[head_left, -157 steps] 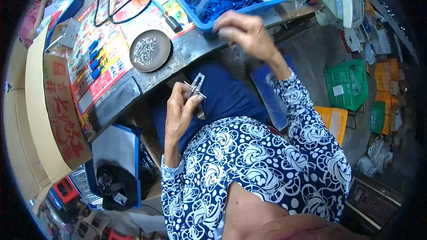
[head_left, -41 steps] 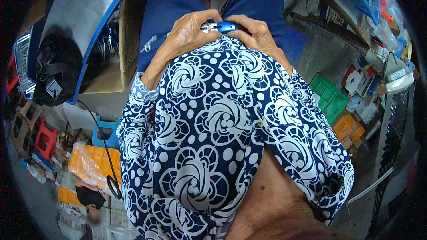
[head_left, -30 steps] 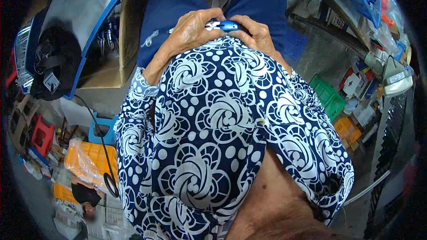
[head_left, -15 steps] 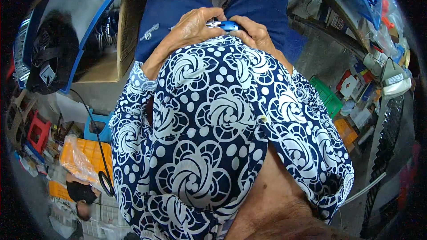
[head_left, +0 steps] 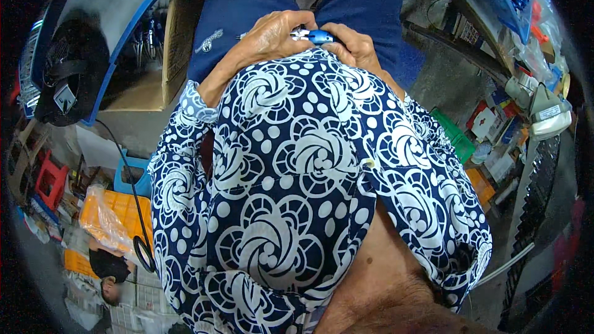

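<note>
In the head view, the left hand (head_left: 272, 34) and right hand (head_left: 349, 43) meet over the lap, above dark blue trousers (head_left: 247, 6). Both are curled and pinching a small metal part with a blue piece (head_left: 312, 36) between their fingertips, held just above the hem of the blue-and-white patterned shirt (head_left: 297, 167). A green crate (head_left: 458, 139) sits on the floor to the right.

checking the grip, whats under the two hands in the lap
Between the left hand and right hand a small blue-and-metal part shows, over blue trousers. The rest of it is covered by fingers.
</note>
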A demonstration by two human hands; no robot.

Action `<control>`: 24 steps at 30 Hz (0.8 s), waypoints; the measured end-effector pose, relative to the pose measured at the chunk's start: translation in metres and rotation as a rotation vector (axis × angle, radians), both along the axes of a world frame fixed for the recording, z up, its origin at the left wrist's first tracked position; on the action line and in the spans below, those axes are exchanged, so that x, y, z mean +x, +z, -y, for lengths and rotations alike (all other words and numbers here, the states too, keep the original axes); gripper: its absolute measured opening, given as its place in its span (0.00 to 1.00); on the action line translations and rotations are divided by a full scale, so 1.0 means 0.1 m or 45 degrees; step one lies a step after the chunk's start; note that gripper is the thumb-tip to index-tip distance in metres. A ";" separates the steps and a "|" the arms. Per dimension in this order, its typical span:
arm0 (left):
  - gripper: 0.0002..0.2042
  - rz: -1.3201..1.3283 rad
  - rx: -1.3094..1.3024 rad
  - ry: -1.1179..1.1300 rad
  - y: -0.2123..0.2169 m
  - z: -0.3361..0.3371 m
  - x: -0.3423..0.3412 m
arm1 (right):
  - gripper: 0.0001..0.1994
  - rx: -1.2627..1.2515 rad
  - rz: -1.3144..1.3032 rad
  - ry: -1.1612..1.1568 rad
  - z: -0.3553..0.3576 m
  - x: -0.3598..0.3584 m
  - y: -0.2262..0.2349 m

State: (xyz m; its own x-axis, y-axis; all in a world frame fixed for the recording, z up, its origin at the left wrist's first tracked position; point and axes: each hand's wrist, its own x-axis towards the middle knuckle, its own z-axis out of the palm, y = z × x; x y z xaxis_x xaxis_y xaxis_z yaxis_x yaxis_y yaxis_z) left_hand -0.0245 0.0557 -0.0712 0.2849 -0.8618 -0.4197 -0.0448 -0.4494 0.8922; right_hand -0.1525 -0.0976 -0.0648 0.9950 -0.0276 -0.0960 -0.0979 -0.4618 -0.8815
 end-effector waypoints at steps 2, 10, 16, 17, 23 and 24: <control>0.11 0.030 -0.025 -0.012 -0.02 -0.02 0.01 | 0.10 0.011 -0.001 -0.016 -0.05 0.00 -0.01; 0.10 0.062 -0.045 0.003 -0.02 -0.04 -0.01 | 0.10 -0.137 -0.103 0.047 -0.07 0.02 0.04; 0.12 0.131 -0.086 0.026 -0.10 -0.07 -0.05 | 0.10 -0.111 -0.119 0.066 -0.07 0.03 0.03; 0.12 0.155 -0.099 0.043 -0.12 -0.07 -0.06 | 0.10 -0.115 -0.120 0.066 -0.07 0.03 0.04; 0.11 0.201 -0.113 0.068 -0.13 -0.07 -0.06 | 0.10 -0.105 -0.099 0.035 -0.06 0.03 -0.01; 0.11 0.200 -0.115 0.066 -0.12 -0.07 -0.06 | 0.10 -0.077 -0.092 0.039 -0.05 0.03 -0.01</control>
State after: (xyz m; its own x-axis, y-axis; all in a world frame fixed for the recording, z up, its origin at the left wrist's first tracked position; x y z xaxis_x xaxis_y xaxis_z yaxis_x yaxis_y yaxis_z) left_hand -0.0303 0.0627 -0.0833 0.3859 -0.8764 -0.2880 -0.1659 -0.3730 0.9129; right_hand -0.1498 -0.0923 -0.0660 0.9860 -0.0051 -0.1668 -0.1453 -0.5176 -0.8432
